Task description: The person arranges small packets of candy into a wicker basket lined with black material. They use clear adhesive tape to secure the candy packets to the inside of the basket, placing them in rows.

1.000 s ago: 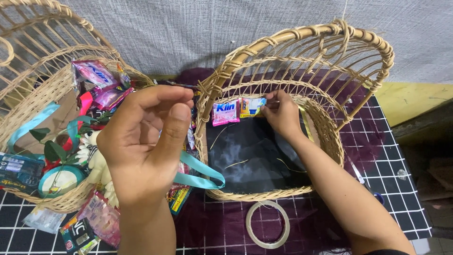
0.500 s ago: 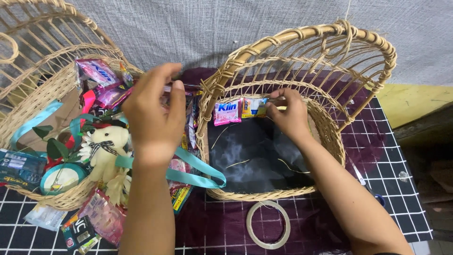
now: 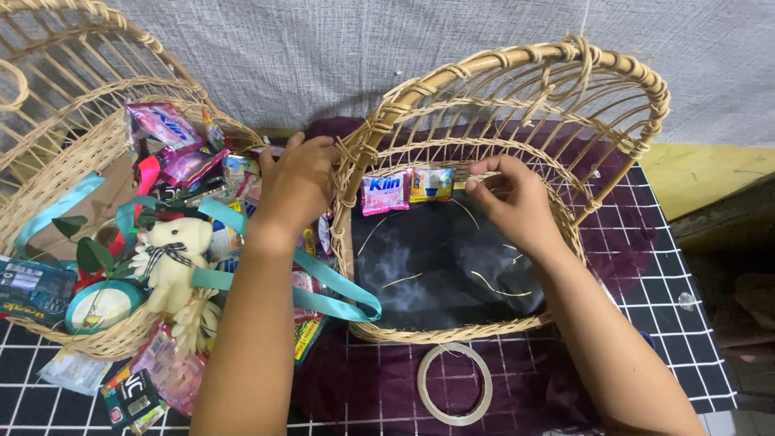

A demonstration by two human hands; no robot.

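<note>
Right-hand basket [image 3: 452,331] sits on the surface, stiff and light by the look, left hand [image 3: 297,184] curling fingers over its rim, right hand [image 3: 515,203] pinching a flimsy yellow sachet [image 3: 432,184] inside, best held by its edges.

You're looking at a rough woven rattan basket [image 3: 500,105] — matt black cloth lining [image 3: 440,258], glossy plastic sachets [image 3: 385,194] shining.
</note>
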